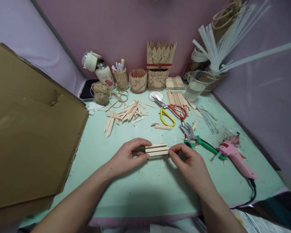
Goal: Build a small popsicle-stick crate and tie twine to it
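Note:
A small slatted panel of wooden sticks (157,149), with dark gaps between its pale strips, is held between my two hands just above the table. My left hand (129,153) grips its left end, thumb at the near edge and fingers at the far edge. At the right end, my right hand (188,158) pinches the near corner with thumb and forefinger. What lies under the slats is hidden. Beyond the panel are scissors (168,110) with one red and one yellow handle, green-handled pruning shears (199,139) and a short stick piece (163,127).
A pink glue gun (236,158) lies at right, its cord running off the front edge. Cut stick pieces (129,113), twine (102,93), a clear cup of liquid (196,87) and stick-built holders (138,81) stand farther back. A cardboard sheet (34,129) blocks the left side.

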Available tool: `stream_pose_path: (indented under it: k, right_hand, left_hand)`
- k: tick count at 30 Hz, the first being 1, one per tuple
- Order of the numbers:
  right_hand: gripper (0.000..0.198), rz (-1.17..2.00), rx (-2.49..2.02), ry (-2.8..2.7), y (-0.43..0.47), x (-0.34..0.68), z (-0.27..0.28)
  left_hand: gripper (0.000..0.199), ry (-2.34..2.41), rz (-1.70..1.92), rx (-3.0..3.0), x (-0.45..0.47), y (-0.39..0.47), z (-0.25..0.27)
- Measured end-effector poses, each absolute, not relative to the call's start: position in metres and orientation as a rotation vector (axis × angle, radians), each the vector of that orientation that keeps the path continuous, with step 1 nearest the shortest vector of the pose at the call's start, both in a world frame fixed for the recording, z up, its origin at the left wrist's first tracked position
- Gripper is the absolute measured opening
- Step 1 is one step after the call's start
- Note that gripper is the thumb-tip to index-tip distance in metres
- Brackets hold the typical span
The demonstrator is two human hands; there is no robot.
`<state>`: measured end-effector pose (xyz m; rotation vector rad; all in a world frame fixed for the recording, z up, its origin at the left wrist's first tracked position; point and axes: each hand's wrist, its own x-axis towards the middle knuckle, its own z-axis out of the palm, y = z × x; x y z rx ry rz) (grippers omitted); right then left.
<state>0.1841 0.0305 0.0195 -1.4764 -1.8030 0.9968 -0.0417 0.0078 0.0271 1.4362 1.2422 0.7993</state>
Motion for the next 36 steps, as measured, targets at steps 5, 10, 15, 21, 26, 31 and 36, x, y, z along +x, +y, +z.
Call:
stream_pose_path:
  k: [5,10,15,21,26,31,36]
  right_hand:
    - [0.018,0.979,-1.456,-1.786,0.032,0.186,0.018]
    - [0.018,0.902,-1.389,-1.804,0.033,0.193,0.016]
    - [0.019,0.903,-1.309,-1.881,0.034,0.195,0.014]
    - [0.025,0.975,-1.236,-1.871,0.034,0.187,0.012]
    - [0.023,1.051,-1.268,-1.829,0.035,0.182,0.009]
    - [0.022,1.082,-1.285,-1.811,0.037,0.181,0.006]
    - [0.023,1.086,-1.298,-1.801,0.037,0.180,0.006]
  left_hand:
    - [0.029,1.250,0.790,1.438,-0.042,0.009,0.027]
    - [0.041,1.220,0.768,1.485,-0.043,0.009,0.028]
    - [0.043,1.227,0.766,1.540,-0.044,0.009,0.027]
    - [0.041,1.210,0.778,1.509,-0.043,0.009,0.026]
    - [0.045,1.257,0.742,1.454,-0.042,0.009,0.027]
    - [0.042,1.240,0.739,1.379,-0.043,0.008,0.028]
    - [0.036,1.155,0.802,1.175,-0.040,0.008,0.023]
